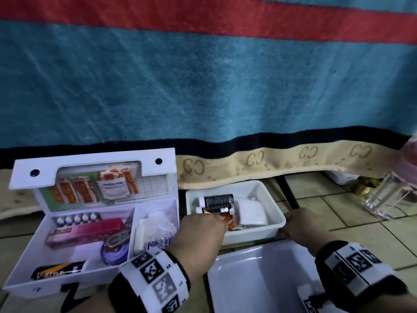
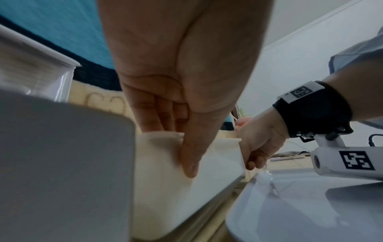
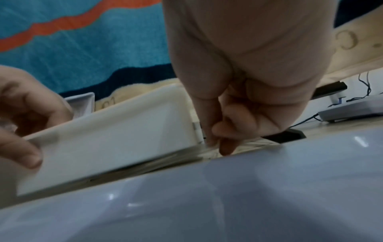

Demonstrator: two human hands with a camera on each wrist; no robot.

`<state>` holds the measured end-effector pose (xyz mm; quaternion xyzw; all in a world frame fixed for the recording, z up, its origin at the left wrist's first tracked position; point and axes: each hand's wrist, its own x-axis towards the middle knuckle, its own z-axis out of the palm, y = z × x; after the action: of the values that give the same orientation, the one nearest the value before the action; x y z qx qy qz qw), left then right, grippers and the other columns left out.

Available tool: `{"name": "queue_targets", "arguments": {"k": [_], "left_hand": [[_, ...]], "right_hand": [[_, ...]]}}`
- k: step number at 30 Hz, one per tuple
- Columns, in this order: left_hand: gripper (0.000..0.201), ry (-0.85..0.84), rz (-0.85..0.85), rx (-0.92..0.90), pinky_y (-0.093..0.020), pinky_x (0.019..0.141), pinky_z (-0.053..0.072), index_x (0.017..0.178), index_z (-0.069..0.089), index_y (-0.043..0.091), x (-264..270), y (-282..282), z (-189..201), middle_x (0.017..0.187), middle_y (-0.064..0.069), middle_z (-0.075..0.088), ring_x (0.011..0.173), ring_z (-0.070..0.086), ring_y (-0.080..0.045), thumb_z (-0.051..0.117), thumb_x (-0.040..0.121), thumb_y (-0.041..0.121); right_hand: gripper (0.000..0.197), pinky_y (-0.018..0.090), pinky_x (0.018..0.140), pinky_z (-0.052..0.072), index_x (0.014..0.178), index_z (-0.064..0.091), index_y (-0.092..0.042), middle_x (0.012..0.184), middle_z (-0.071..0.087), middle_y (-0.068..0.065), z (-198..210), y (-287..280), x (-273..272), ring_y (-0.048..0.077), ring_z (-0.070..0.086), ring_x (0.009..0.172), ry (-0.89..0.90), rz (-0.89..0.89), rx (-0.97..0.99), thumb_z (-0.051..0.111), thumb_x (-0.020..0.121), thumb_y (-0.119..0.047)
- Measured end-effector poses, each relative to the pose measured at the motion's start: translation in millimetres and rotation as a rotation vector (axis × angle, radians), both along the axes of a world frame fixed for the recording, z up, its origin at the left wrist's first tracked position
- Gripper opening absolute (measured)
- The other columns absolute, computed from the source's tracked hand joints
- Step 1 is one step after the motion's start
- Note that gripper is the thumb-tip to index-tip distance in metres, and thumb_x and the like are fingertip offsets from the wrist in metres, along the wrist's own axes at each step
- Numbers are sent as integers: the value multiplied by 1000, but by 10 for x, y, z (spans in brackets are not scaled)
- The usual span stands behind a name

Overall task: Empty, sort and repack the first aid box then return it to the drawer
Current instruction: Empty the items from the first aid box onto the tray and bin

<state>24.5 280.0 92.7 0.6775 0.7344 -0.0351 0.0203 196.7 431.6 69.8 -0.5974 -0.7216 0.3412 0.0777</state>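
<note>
The white first aid box lies open on the floor at left, holding a pink Bacidin carton, a tape roll, vials and gauze. To its right stands a small white tray with black bottles and orange sachets. My left hand grips the tray's near left rim, thumb outside and fingers inside. My right hand curls its fingers around the near right corner.
A larger white tray lies right in front of the small one, under my wrists. A blue blanket hangs behind everything. A clear glass container stands on the tiled floor at far right.
</note>
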Motion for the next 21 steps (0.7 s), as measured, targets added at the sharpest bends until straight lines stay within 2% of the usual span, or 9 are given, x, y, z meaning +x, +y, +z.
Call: {"name": "queue_targets", "arguments": {"k": [4, 9, 11, 13, 14, 15, 17, 18, 21], "left_hand": [[43, -37, 18, -23, -31, 64, 40, 103, 61, 17, -12, 28, -81, 103, -1, 59, 92, 61, -25, 48, 74, -11], [35, -50, 33, -20, -30, 62, 37, 95, 60, 16, -30, 17, -99, 99, -2, 58, 89, 60, -25, 48, 74, -11], [20, -59, 47, -22, -31, 63, 41, 94, 60, 16, -17, -1, -111, 98, -1, 59, 89, 61, -24, 52, 82, 2], [11, -62, 57, -46, -32, 65, 42, 93, 61, 16, -4, -15, -144, 98, -2, 60, 88, 61, -25, 52, 88, 14], [11, -48, 56, -56, -31, 64, 42, 94, 62, 16, -1, -15, -161, 98, -1, 61, 88, 61, -25, 52, 88, 13], [12, -32, 54, -63, -31, 63, 41, 94, 62, 17, -2, -7, -181, 98, -1, 61, 87, 61, -24, 52, 88, 12], [13, -16, 58, -67, -31, 62, 41, 93, 62, 17, -1, 4, -188, 97, 0, 61, 87, 61, -24, 53, 87, 10], [11, -34, 67, -56, -31, 63, 42, 94, 62, 17, -1, 5, -175, 98, -1, 61, 87, 61, -25, 54, 87, 12], [22, -189, 85, 49, -29, 71, 42, 102, 60, 18, -33, -63, -69, 106, 3, 56, 95, 57, -19, 57, 88, 34]], "right_hand": [[21, 22, 51, 39, 54, 62, -19, 57, 58, 0, -16, 45, -55, 17, 53, 61, -157, 142, 39, 79, 62, -8], [20, 18, 45, 37, 54, 65, -20, 48, 52, -5, -23, 99, -40, 11, 48, 53, -197, 199, 80, 80, 63, -12], [28, 17, 42, 33, 47, 57, -18, 44, 46, -6, -49, 127, -32, 10, 43, 49, -220, 209, 105, 75, 67, -11], [33, 19, 42, 30, 45, 50, -15, 43, 41, -5, -83, 153, -26, 15, 42, 51, -251, 242, 137, 69, 70, -9], [33, 19, 42, 29, 45, 49, -15, 44, 40, -5, -93, 159, -29, 5, 45, 60, -268, 264, 151, 69, 71, -10], [34, 19, 42, 29, 45, 49, -15, 44, 39, -5, -91, 156, -31, 10, 35, 62, -284, 279, 157, 70, 71, -12], [33, 16, 43, 31, 45, 52, -18, 44, 42, -6, -57, 143, -26, 15, 38, 57, -282, 299, 139, 77, 68, -16], [30, 16, 45, 33, 46, 56, -20, 45, 45, -6, -26, 138, -11, 10, 48, 57, -275, 295, 131, 79, 66, -17], [20, 23, 53, 39, 55, 63, -20, 58, 56, -4, 101, 116, 78, 20, 61, 67, -306, 246, 183, 75, 72, -22]]}}
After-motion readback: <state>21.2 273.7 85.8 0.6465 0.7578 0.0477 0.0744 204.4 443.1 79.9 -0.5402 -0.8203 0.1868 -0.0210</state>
